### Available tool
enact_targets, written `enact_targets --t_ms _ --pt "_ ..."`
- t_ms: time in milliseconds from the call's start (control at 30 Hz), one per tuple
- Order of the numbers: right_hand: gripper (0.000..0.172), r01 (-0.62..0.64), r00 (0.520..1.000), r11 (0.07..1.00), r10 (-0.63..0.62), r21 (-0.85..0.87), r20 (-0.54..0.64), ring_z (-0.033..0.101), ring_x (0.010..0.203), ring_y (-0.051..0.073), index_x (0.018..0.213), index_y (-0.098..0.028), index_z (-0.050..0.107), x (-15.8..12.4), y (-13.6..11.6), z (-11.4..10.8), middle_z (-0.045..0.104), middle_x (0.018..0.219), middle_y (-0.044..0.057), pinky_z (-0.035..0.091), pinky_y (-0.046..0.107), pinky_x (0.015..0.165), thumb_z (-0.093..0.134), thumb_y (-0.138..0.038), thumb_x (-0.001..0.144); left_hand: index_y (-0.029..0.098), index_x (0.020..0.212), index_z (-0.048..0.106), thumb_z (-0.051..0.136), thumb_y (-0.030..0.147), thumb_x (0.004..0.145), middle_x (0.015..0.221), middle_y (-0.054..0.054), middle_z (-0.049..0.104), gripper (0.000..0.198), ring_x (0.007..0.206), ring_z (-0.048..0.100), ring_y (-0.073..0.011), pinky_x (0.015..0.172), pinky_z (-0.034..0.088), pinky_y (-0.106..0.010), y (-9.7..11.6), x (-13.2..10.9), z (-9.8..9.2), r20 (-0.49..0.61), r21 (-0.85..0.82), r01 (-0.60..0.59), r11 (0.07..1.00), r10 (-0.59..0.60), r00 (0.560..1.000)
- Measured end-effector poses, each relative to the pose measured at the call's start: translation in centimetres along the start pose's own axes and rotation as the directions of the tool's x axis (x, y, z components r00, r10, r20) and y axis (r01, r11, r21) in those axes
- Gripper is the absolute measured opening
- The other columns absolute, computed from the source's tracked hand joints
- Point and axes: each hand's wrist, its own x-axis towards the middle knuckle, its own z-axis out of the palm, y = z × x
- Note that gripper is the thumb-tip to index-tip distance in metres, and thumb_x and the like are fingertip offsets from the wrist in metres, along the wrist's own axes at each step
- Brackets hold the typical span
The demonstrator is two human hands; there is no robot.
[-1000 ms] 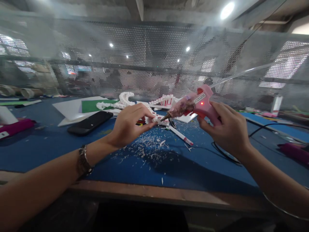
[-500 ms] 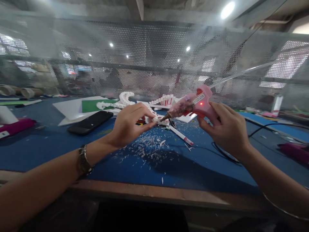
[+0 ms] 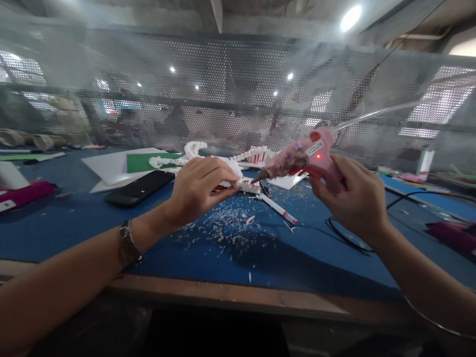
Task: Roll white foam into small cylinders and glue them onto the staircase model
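- Your left hand [image 3: 203, 183] is closed in a pinch, thumb and forefinger on the left end of the red-marked white piece [image 3: 250, 185]; the fingers hide the exact grip.
- Your right hand [image 3: 353, 198] is wrapped around the handle of the pink glue gun [image 3: 292, 159], well apart from the piece.
- The piece lies just right of your left fingertips, so your left hand is much the nearer; your right comes close only through the length of the gun.
- The gun's long axis slopes down and leftward from your right hand, and its nozzle [image 3: 262, 175] points at the piece. You cannot tell here whether the tip touches.
- The visible part of the piece runs rightward from your pinch, roughly facing that nozzle. The far end of its axis is unclear against the white clutter behind.
- Below the piece, white shavings [image 3: 230, 225] scatter over the blue counter [image 3: 201, 270]; a white strip [image 3: 278, 208] slants away to the lower right.
- Left of your left hand lies a black phone [image 3: 139, 188].
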Motion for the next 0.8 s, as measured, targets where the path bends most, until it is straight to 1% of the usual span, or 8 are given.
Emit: enact_targets --t_ms 167,300,533,700,800 --pt "0.022 -0.006 1.0 1.0 0.006 0.01 0.01 0.06 0.066 0.021 0.093 -0.019 0.055 -0.17 -0.37 0.1 0.064 0.078 0.008 0.046 0.032 0.056 0.053 -0.027 0.073 0.02 0.073 0.055 0.058 0.023 0.076 0.071 0.0 0.066 0.005 0.068 0.061 -0.0143 0.059 0.044 -0.028 0.07 0.11 0.01 -0.005 0.034 -0.054 0.998 0.054 0.999" --pt "0.022 -0.001 1.0 1.0 0.001 -0.002 0.02 0.061 0.067 0.021 0.093 -0.018 0.055 -0.28 -0.36 0.24 0.064 0.078 0.008 0.046 0.032 0.056 0.054 -0.025 0.072 0.019 0.073 0.055 0.059 0.022 0.075 0.071 -0.001 0.066 0.006 0.068 0.061 -0.0147 0.058 0.044 -0.028 0.09 0.2 -0.08 -0.007 0.034 -0.084 0.996 0.085 0.996" --pt "0.023 0.002 1.0 1.0 -0.002 0.003 0.029 0.061 0.067 0.022 0.093 -0.017 0.056 -0.17 -0.29 0.3 0.064 0.077 0.009 0.047 0.033 0.056 0.053 -0.027 0.072 0.02 0.072 0.056 0.056 0.025 0.077 0.071 0.0 0.066 0.007 0.067 0.061 -0.0141 0.059 0.044 -0.028 -0.08 0.09 -0.13 -0.006 0.054 -0.074 0.996 0.074 0.997" --pt "0.02 0.005 0.999 1.0 -0.005 -0.001 0.035 0.06 0.065 0.022 0.092 -0.019 0.056 -0.11 -0.36 0.28 0.064 0.075 0.007 0.046 0.034 0.056 0.052 -0.026 0.073 0.02 0.074 0.055 0.057 0.023 0.077 0.072 -0.001 0.066 0.004 0.069 0.061 -0.0143 0.06 0.045 -0.028 -0.13 0.04 -0.17 -0.023 0.05 -0.066 0.997 0.067 0.997" --pt "0.021 0.02 0.999 1.0 -0.02 -0.002 0.024 0.06 0.065 0.021 0.091 -0.018 0.056 -0.11 -0.34 0.28 0.064 0.074 0.008 0.046 0.033 0.055 0.053 -0.026 0.072 0.021 0.075 0.055 0.057 0.022 0.077 0.073 -0.001 0.066 0.003 0.07 0.061 -0.0148 0.06 0.045 -0.029 -0.13 0.06 -0.25 -0.024 0.037 -0.051 0.998 0.051 0.998"
